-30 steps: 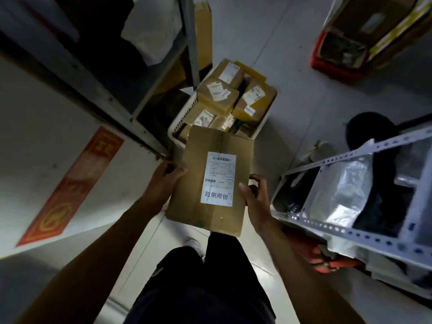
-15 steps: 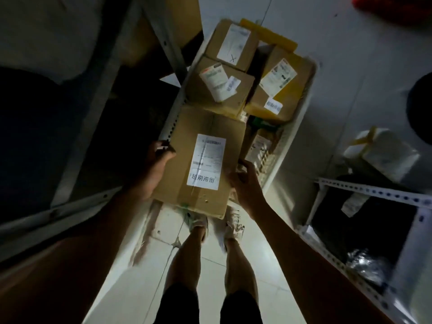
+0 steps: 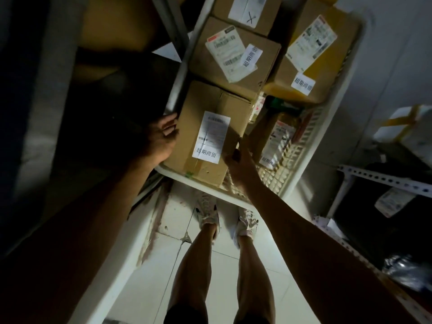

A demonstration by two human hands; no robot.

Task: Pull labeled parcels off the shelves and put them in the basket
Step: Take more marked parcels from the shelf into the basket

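A brown cardboard parcel (image 3: 211, 127) with a white label lies at the near left end of the white slatted basket (image 3: 301, 160), partly over its near rim. My left hand (image 3: 161, 136) presses on the parcel's left side. My right hand (image 3: 238, 160) grips its near right corner. Other labeled boxes fill the basket: one (image 3: 233, 57) just beyond the held parcel, one (image 3: 313, 54) at the right with yellow tape, one (image 3: 247, 10) at the far end. A smaller labeled packet (image 3: 275, 141) lies low in the basket at the right.
A metal shelf post (image 3: 170, 31) and dark shelving stand at the left of the basket. Another perforated metal shelf (image 3: 385, 181) with dark bags and a labeled packet (image 3: 392, 202) is at the right. A white parcel with yellow tape (image 3: 406, 127) lies on the floor. My feet stand just before the basket.
Both hands have lowered the parcel from chest height down into the near left end of the basket. The view has tipped down toward the basket and my feet.
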